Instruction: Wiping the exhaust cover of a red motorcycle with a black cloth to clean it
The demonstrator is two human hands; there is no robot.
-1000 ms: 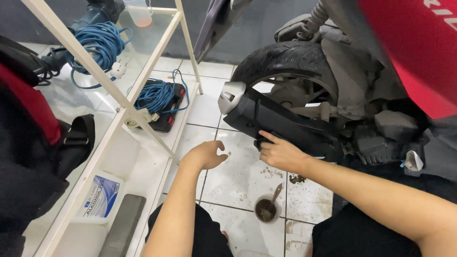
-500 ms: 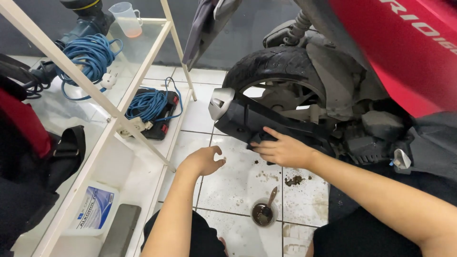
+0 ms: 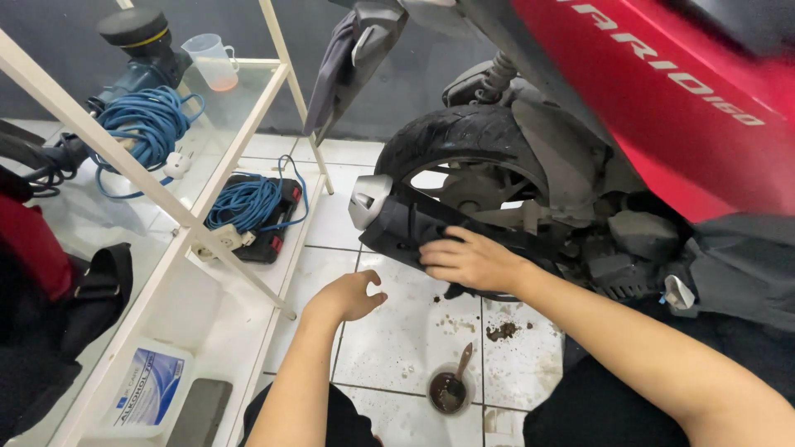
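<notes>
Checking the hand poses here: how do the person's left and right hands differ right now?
The right hand lies flat, fingers spread, on the black exhaust cover; the left hand hangs over the tiled floor, touching nothing. The right's fingers are extended; the left's are loosely curled. Both are bare and hold nothing.

A white shelf frame (image 3: 166, 219) is standing at the left, carrying coiled blue cables (image 3: 149, 124), a clear measuring jug (image 3: 214, 60) and a white bottle (image 3: 147, 396). A small dirty cup (image 3: 448, 391) is sitting on the near floor tiles (image 3: 397, 331).
</notes>
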